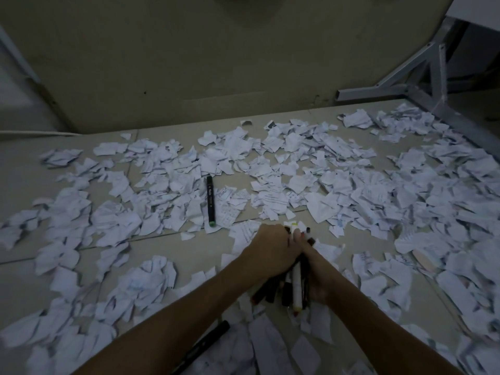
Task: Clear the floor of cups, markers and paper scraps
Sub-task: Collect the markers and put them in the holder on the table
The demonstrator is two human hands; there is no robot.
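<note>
Torn white paper scraps (273,163) cover most of the tiled floor (24,169). A black marker with a green end (210,201) lies on the scraps, up and left of my hands. Another black marker (205,345) lies near my left forearm at the bottom. My left hand (270,249) and my right hand (316,269) are pressed together around a bundle of markers (293,288), black ones and a white one, their ends sticking out above and below. A pale disc-like thing (427,259), perhaps a cup, sits among scraps at the right.
A beige wall (189,63) rises behind the scraps. A grey metal table frame (422,85) stands at the back right, its leg running along the right edge. A white cord (40,133) runs along the wall base at left.
</note>
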